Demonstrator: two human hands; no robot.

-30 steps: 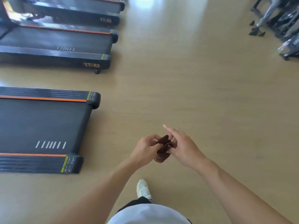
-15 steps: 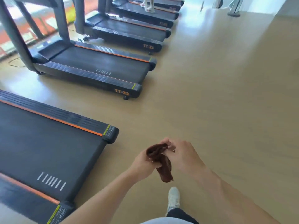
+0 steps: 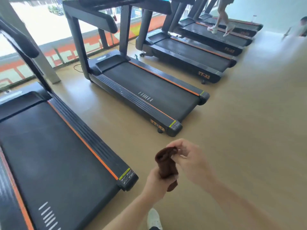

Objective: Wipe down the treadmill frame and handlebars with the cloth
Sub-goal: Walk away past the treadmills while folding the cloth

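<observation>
- a tan gym floor [image 3: 232, 130] carries a row of black treadmills with orange stripes, in front of bright windows.
- the nearest treadmill [image 3: 54, 163] lies at the left, its rear corner just beside the hands.
- the left hand [image 3: 157, 183] is wrapped round the lower part of a brown cloth [image 3: 166, 165].
- the right hand [image 3: 189, 160] pinches the cloth's top edge.
- a white shoe [image 3: 154, 219] shows below.

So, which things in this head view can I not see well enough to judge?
- Nearest treadmill: its console and handlebars are cut off by the top and left edges.
- Second treadmill: its console is cut off by the top edge.
- Brown cloth: bunched in the grip of the left hand and right hand, so any dirt or wetness is hidden.
- Runner on a far treadmill: only the legs show.
</observation>
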